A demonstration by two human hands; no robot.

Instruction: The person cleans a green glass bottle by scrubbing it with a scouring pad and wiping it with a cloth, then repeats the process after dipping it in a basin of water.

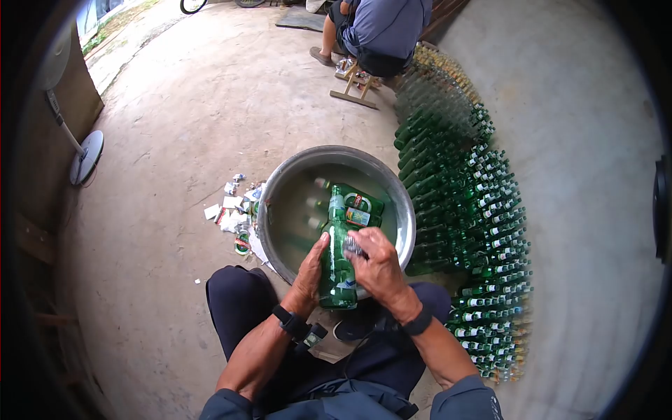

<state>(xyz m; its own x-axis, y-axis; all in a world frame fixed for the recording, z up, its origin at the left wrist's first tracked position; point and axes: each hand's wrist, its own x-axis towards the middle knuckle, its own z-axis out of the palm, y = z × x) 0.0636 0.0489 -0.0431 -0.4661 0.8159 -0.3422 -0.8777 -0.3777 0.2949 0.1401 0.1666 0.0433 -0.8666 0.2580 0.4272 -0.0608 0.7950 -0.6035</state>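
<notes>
A green glass bottle is held upright in the view over the near rim of a large metal basin. My left hand grips the bottle's left side. My right hand is closed on a grey metallic scrubber, which presses against the bottle's right side. Bits of white residue show on the glass. Inside the basin, other green bottles with labels lie in cloudy water, partly hidden behind the held bottle.
Many green bottles are stacked along the wall at the right. Torn labels lie on the floor left of the basin. Another person sits on a wooden stool at the top. A fan base stands at the left.
</notes>
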